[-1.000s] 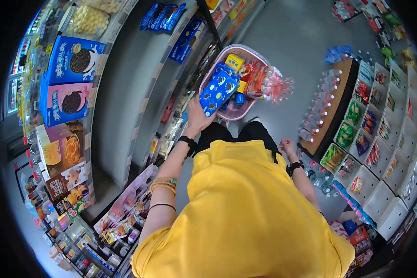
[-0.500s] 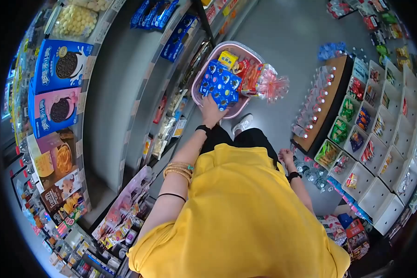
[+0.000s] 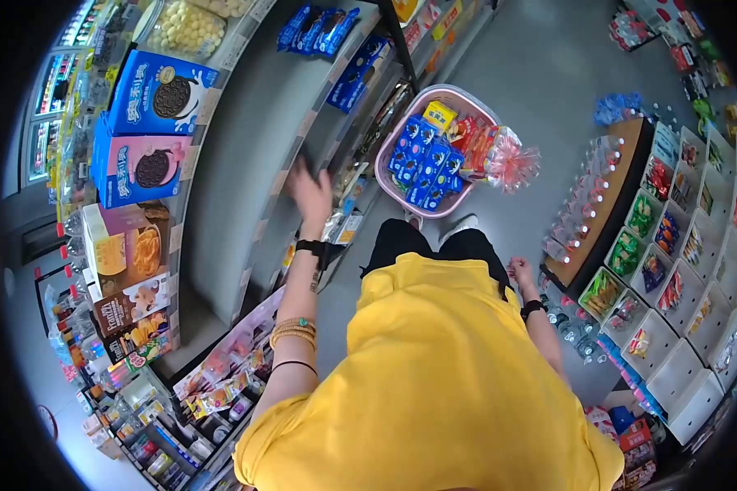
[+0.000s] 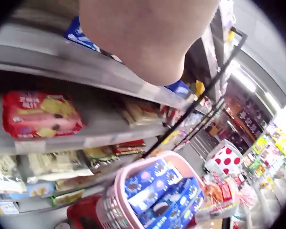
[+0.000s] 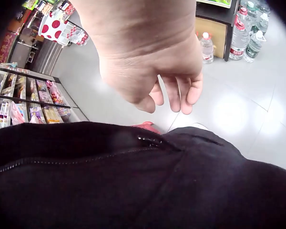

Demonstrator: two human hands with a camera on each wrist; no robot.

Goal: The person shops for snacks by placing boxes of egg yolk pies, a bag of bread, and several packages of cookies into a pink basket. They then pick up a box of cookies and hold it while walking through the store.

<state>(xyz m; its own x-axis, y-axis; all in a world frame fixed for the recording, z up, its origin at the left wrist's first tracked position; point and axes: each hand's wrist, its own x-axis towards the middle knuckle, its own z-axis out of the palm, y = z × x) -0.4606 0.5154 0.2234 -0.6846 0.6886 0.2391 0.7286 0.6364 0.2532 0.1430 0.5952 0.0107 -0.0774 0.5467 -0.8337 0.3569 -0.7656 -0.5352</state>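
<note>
Head view gives you the layout: the grey shelving (image 3: 246, 139) runs down your left, and the pink basket (image 3: 385, 147) sits on the floor at the foot of it, ahead of your feet. It looks full, so judge it heavy and a little awkward; its slotted plastic wall will flex, so take it by the rim with a full grip, not by the packs inside.

Inside it, the blue cookie packs (image 3: 427, 168) lie flat in 2 rows along the shelf side, with a yellow box (image 3: 440, 114) and red snack bags (image 3: 477, 147) beside them. The packs look light, and their glossy film is probably slippery; the biscuits inside would crack under a squeeze. Hold a pack across its short width with flat fingers, not by a crimped end.

Your left hand (image 3: 309, 192) is raised at the shelf edge, well apart from the basket, blurred, fingers spread and holding nothing. More blue packs (image 3: 313, 29) lie on the shelf farther along, beyond its reach.

Your right hand (image 5: 155, 71) hangs beside your black trousers (image 5: 133, 176), fingers loosely curled, with nothing in them.
</note>
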